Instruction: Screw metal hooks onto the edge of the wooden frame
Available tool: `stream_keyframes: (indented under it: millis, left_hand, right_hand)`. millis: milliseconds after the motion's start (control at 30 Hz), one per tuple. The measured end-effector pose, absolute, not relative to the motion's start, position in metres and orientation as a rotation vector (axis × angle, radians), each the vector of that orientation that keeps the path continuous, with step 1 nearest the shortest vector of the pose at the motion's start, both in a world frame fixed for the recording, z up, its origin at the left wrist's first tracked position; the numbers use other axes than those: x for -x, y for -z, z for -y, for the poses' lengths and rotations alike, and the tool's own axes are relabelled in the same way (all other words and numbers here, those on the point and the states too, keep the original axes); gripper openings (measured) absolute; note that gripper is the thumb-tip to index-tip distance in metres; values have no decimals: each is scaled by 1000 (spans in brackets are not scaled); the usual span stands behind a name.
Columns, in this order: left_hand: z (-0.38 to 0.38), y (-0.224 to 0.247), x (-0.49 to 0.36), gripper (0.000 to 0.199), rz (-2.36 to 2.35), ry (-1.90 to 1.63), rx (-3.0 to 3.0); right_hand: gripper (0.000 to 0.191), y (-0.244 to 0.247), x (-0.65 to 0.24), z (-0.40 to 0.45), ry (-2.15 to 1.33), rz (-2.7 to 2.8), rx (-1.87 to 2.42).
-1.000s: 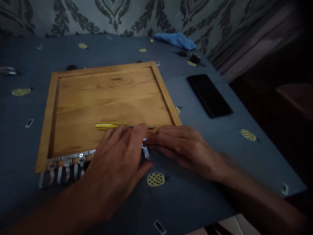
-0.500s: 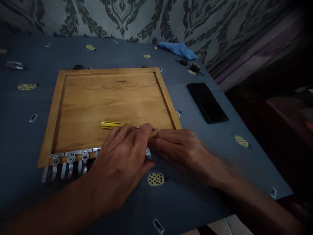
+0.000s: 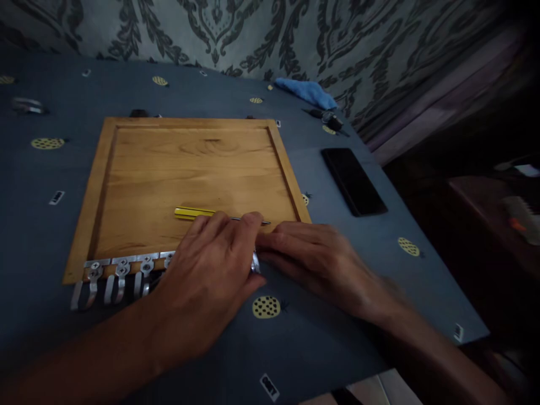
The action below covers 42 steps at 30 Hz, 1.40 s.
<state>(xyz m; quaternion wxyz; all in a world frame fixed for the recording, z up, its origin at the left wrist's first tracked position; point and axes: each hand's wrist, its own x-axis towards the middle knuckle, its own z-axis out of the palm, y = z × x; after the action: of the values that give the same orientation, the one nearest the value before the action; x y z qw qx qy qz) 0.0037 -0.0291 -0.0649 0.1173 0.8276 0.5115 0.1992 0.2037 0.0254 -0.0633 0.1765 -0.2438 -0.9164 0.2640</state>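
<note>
A framed wooden board (image 3: 194, 174) lies on the blue patterned tablecloth. Along its near edge runs a metal hook rail (image 3: 122, 268), with several hooks jutting towards me. My left hand (image 3: 213, 273) is closed over the right part of this rail, hiding several of its hooks. A yellow-handled screwdriver (image 3: 192, 213) rests on the board just beyond my left knuckles, its tip showing to the right. My right hand (image 3: 314, 253) is closed at the board's near right corner, beside the rail's end. Whatever its fingertips pinch there is hidden.
To the right of the board lies a black phone (image 3: 353, 181). A blue cloth (image 3: 307, 93) and a small dark tool (image 3: 327, 118) are at the back right. A metal piece (image 3: 28, 106) sits at the far left. Patterned wallpaper (image 3: 236, 34) rises behind the table.
The view has shifted slightly. Both hands keep nearly the same places on the rail and at the corner, with the right hand somewhat blurred in both frames.
</note>
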Motion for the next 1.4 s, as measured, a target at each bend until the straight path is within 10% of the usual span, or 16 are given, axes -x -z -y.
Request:
stream_keyframes:
  millis: [933,1400]
  left_hand:
    - [26,67,-1,62,-1656,-512,-2210]
    - [23,59,-4,22,-1549,-376,-2522]
  right_hand:
    - [34,95,-229,-9,-377,2678,507]
    - [31,100,-226,-10,-355,2614,498]
